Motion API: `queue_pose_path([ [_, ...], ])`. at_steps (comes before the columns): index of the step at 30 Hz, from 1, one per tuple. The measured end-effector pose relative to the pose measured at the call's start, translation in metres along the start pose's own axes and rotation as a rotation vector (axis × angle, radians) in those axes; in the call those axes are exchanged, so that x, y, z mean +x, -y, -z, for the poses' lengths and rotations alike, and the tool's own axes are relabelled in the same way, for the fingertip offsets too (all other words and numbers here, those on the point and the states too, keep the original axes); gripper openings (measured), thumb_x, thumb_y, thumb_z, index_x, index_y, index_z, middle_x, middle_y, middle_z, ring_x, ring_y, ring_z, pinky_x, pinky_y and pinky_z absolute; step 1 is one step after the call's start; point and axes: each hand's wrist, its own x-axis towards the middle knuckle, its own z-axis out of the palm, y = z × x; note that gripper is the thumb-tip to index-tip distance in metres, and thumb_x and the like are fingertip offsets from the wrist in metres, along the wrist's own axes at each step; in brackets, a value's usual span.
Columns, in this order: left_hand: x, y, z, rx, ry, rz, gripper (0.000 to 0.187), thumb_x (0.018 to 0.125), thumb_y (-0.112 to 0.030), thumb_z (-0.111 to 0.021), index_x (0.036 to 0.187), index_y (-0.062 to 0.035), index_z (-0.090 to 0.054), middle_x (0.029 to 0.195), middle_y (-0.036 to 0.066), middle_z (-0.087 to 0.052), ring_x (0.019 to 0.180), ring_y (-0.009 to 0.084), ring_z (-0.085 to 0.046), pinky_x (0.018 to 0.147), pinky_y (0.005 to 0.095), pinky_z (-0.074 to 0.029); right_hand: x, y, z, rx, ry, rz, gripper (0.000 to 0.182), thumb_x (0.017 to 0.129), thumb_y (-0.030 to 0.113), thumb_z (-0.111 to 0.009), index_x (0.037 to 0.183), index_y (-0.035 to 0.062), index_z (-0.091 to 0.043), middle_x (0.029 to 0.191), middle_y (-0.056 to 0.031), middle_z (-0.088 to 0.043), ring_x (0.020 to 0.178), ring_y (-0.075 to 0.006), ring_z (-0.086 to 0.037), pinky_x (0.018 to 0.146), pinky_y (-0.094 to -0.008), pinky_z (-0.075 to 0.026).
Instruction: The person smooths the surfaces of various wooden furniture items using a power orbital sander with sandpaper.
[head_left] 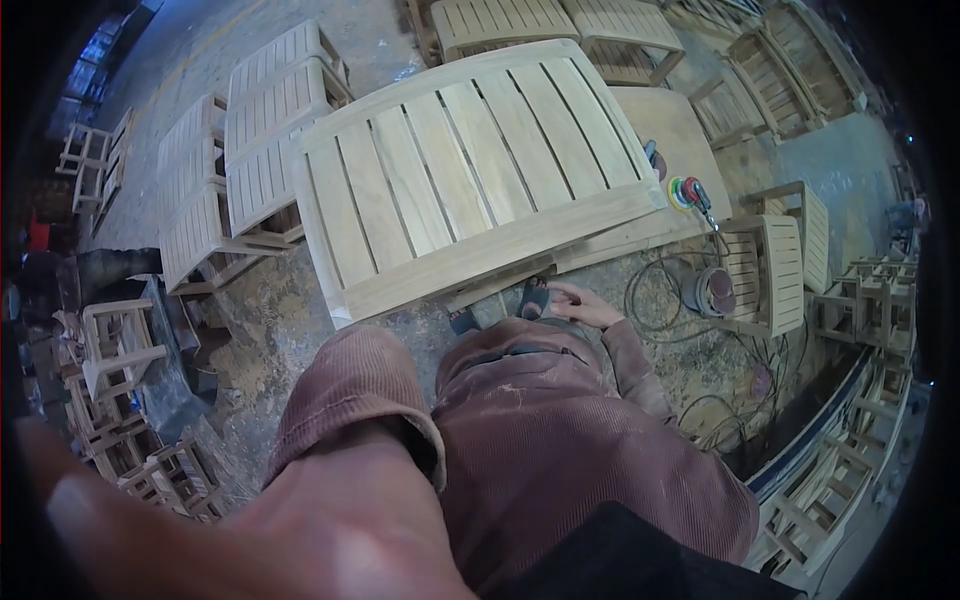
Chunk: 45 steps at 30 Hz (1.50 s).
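Note:
A slatted wooden tabletop (pixel 470 215) lies in front of me on a work surface. My left hand (pixel 330 525) is raised very close to the camera, large and blurred; its fingers are mostly out of frame, so what they do is hidden. Below the tabletop's near edge, my right hand (pixel 587 304) hangs by my body, fingers loosely stretched and apart, with nothing seen in it. Nearest to that hand are the tabletop edge and my sandalled feet. A sander (pixel 690 194) with a green-and-red body rests on the work surface (pixel 660 120), right of the tabletop.
Several slatted wooden pieces (pixel 275 120) stand at the left and back. A bucket-like container (pixel 710 291) and a looping hose (pixel 640 290) are on the floor at right. Wooden frames (pixel 850 455) line the right side. Another person's arm (pixel 110 275) shows at far left.

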Motion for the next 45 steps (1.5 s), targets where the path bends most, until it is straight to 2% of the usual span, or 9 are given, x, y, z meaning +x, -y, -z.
queue_pose_path([
  [5,0.007,-0.007,0.007,-0.126,0.037,0.069,0.05,0.078,-0.015,-0.059,0.122,0.0002,-0.04,0.126,0.011,-0.034,0.1,0.0205,-0.049,0.058,0.0308,-0.051,0.003,0.004,0.013,-0.1,-0.029,0.047,0.068,0.08,0.036,-0.069,0.138,0.0179,-0.038,0.123,-0.0142,-0.05,0.1,-0.0174,-0.052,0.078,-0.0289,-0.044],
  [13,0.015,-0.025,0.014,-0.278,0.085,0.156,0.049,0.077,-0.012,-0.058,0.12,0.0009,-0.038,0.124,0.01,-0.035,0.102,0.0201,-0.047,0.055,0.0295,-0.051,-0.003,-0.008,0.013,-0.12,-0.049,0.014,0.068,0.08,0.037,-0.069,0.138,0.0185,-0.039,0.124,-0.0156,-0.05,0.101,-0.0189,-0.053,0.079,-0.0297,-0.045],
  [15,0.017,-0.022,0.012,-0.309,0.099,0.174,0.048,0.077,-0.011,-0.058,0.119,0.0011,-0.038,0.123,0.01,-0.035,0.102,0.0199,-0.047,0.055,0.0291,-0.051,-0.006,-0.006,0.009,-0.082,-0.069,0.015,0.073,0.077,0.042,-0.071,0.137,0.0136,-0.041,0.121,-0.0223,-0.052,0.11,-0.0263,-0.051,0.093,-0.0348,-0.042],
  [30,0.038,-0.058,0.027,-0.615,0.266,0.329,0.045,0.076,-0.005,-0.055,0.116,0.0023,-0.036,0.118,0.008,-0.035,0.106,0.019,-0.042,0.049,0.0267,-0.052,-0.013,-0.018,0.009,-0.107,-0.136,0.074,0.066,0.08,0.035,-0.07,0.135,0.0118,-0.043,0.118,-0.0176,-0.053,0.102,-0.0203,-0.052,0.085,-0.0317,-0.044],
  [31,0.033,-0.051,0.021,-0.736,0.003,0.267,0.04,0.078,-0.012,-0.058,0.108,0.0024,-0.036,0.113,0.011,-0.033,0.101,0.023,-0.042,0.047,0.0216,-0.05,-0.016,-0.021,0.01,-0.087,-0.159,0.076,0.066,0.08,0.035,-0.07,0.135,0.0118,-0.043,0.118,-0.0176,-0.053,0.102,-0.0203,-0.052,0.085,-0.0317,-0.044],
  [33,0.055,0.009,-0.017,-0.214,-0.139,-0.11,0.05,0.081,-0.03,-0.059,0.108,0.0044,-0.035,0.109,0.015,-0.033,0.093,0.0259,-0.044,0.051,0.0239,-0.05,-0.024,-0.025,0.009,-0.084,-0.193,0.073,0.066,0.078,0.036,-0.071,0.134,0.0106,-0.044,0.115,-0.0172,-0.055,0.102,-0.0205,-0.052,0.086,-0.0316,-0.044],
  [35,0.067,0.056,-0.006,-0.256,-0.265,-0.605,0.066,0.083,-0.051,-0.051,0.111,0.0069,-0.035,0.111,0.018,-0.033,0.093,0.0276,-0.044,0.062,0.0311,-0.05,-0.032,-0.033,0.011,-0.039,-0.27,0.072,0.066,0.078,0.036,-0.071,0.133,0.0097,-0.045,0.115,-0.0164,-0.056,0.103,-0.0203,-0.052,0.087,-0.0315,-0.043],
  [39,0.069,0.112,0.057,0.195,-0.15,-0.379,0.066,0.084,-0.052,-0.046,0.122,0.0017,-0.039,0.125,0.021,-0.04,0.103,0.0261,-0.046,0.078,0.0358,-0.045,-0.052,-0.051,0.036,-0.016,-0.405,-0.023,0.065,0.076,0.037,-0.072,0.128,0.0058,-0.049,0.112,-0.0145,-0.059,0.103,-0.0216,-0.056,0.088,-0.0327,-0.044],
  [45,0.063,0.287,0.08,0.844,-0.097,0.447,0.046,0.077,-0.007,-0.061,0.12,-0.005,-0.044,0.121,0.01,-0.049,0.105,0.0182,-0.047,0.084,0.0361,-0.043,-0.029,-0.074,0.169,-0.34,-0.724,-0.118,0.061,0.067,0.039,-0.074,0.114,0.0031,-0.059,0.105,-0.0191,-0.062,0.1,-0.0321,-0.06,0.088,-0.0367,-0.046],
])
